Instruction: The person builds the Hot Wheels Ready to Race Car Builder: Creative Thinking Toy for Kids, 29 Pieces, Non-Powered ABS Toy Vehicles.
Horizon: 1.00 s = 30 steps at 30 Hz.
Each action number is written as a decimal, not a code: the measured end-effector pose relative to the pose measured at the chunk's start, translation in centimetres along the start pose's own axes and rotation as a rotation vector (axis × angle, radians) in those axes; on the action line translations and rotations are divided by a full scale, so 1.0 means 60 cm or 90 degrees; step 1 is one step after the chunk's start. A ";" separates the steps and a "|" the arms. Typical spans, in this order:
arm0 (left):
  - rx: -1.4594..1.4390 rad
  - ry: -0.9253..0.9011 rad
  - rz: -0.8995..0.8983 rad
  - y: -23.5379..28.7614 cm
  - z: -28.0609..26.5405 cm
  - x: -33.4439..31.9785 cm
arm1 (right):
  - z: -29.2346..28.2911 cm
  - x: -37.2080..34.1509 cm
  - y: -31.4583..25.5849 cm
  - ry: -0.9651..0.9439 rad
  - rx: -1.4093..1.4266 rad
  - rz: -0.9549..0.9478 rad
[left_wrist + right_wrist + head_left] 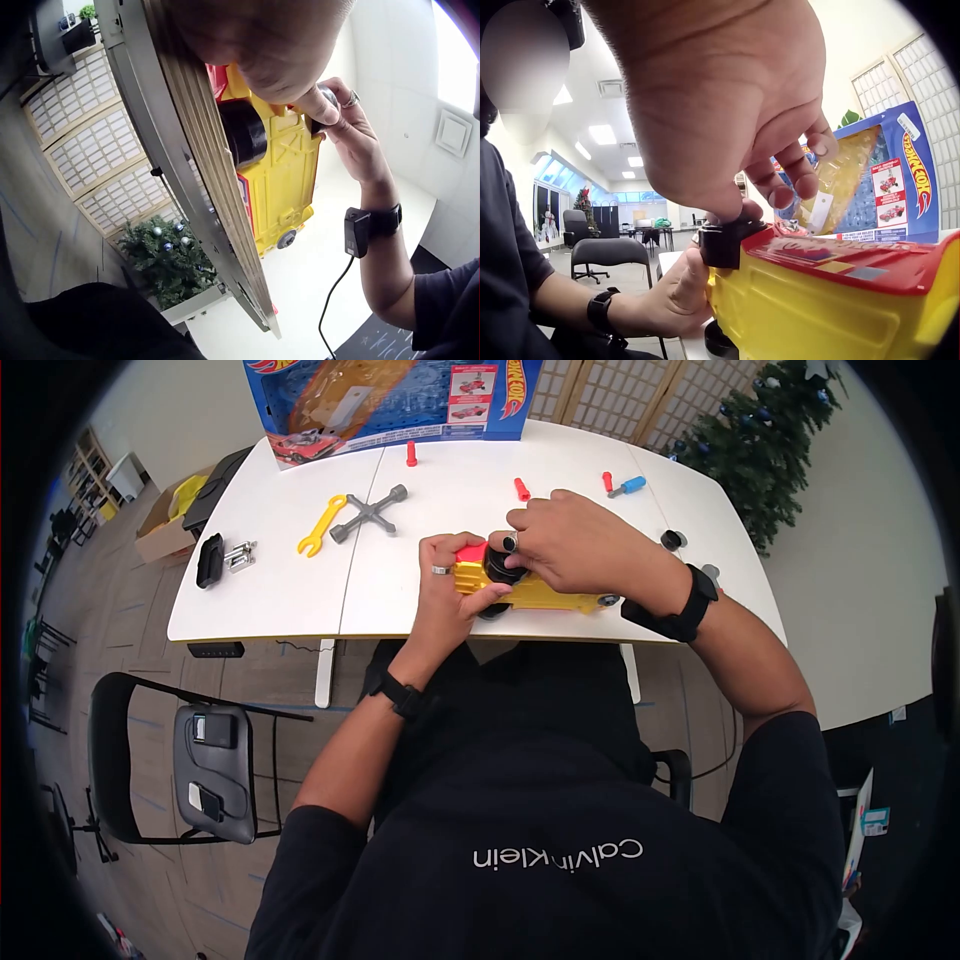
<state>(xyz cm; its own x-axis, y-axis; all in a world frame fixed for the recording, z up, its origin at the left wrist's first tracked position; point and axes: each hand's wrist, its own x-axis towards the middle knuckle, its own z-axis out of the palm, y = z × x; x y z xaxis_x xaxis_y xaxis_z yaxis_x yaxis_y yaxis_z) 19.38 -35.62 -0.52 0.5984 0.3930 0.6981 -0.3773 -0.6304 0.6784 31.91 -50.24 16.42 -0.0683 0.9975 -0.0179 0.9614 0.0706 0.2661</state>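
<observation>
A yellow and red toy car (pixel 545 597) is on its side at the table's near edge, its ribbed yellow underside (pixel 281 176) turned toward me. My left hand (pixel 443 592) grips one end of it, thumb on the near side and fingers on the far side. On the upper side of that end is a black wheel (pixel 721 246), which my right hand (pixel 580 545) pinches from above between thumb and finger. A second black wheel (pixel 246 133) shows on the lower side. The right palm hides part of the wheel's top.
Left on the white table (pixel 265 600) are a yellow wrench (pixel 321 526) and a grey cross wrench (pixel 370 514). Beyond the car lie red pegs (pixel 411 454) and a blue-handled screwdriver (pixel 628 487). A small black wheel (pixel 673 540) is at right. A blue toy box (pixel 400 405) stands behind.
</observation>
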 end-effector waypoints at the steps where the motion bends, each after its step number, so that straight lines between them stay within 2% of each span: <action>1: 0.013 -0.002 0.019 -0.001 0.000 0.000 | 0.005 0.002 -0.001 0.002 -0.006 -0.006; 8: -0.003 0.006 0.014 0.001 0.002 -0.001 | 0.009 0.006 -0.027 0.051 -0.013 0.047; 14: -0.001 0.000 0.014 0.006 0.002 -0.004 | 0.017 0.009 -0.078 0.096 -0.046 0.142; 16: 0.000 0.004 0.004 0.007 0.003 -0.004 | 0.025 0.020 -0.104 0.130 -0.092 0.261; 17: -0.002 -0.002 0.010 0.005 0.004 -0.005 | 0.020 0.025 -0.114 0.132 -0.093 0.269; 19: -0.002 0.011 0.022 0.005 0.006 -0.006 | 0.009 0.030 -0.129 0.079 -0.059 0.335; 21: 0.017 0.000 0.041 0.007 0.006 -0.006 | 0.010 0.030 -0.133 0.103 -0.067 0.350; 24: 0.015 0.015 0.014 0.002 0.008 -0.008 | -0.003 0.026 -0.134 0.057 -0.010 0.348; 27: 0.013 0.011 0.008 -0.002 0.007 -0.007 | 0.017 0.021 -0.125 0.099 -0.032 0.343; 30: 0.039 0.004 0.025 -0.003 0.001 -0.006 | 0.026 -0.002 -0.110 0.152 0.025 0.358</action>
<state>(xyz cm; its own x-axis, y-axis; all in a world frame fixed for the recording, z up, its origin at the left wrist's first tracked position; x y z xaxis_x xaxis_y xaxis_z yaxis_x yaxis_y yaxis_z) 19.31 -35.69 -0.90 0.5794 0.3715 0.7255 -0.3563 -0.6851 0.6354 25.99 -50.85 13.16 0.3991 0.8547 0.3319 0.8764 -0.4620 0.1359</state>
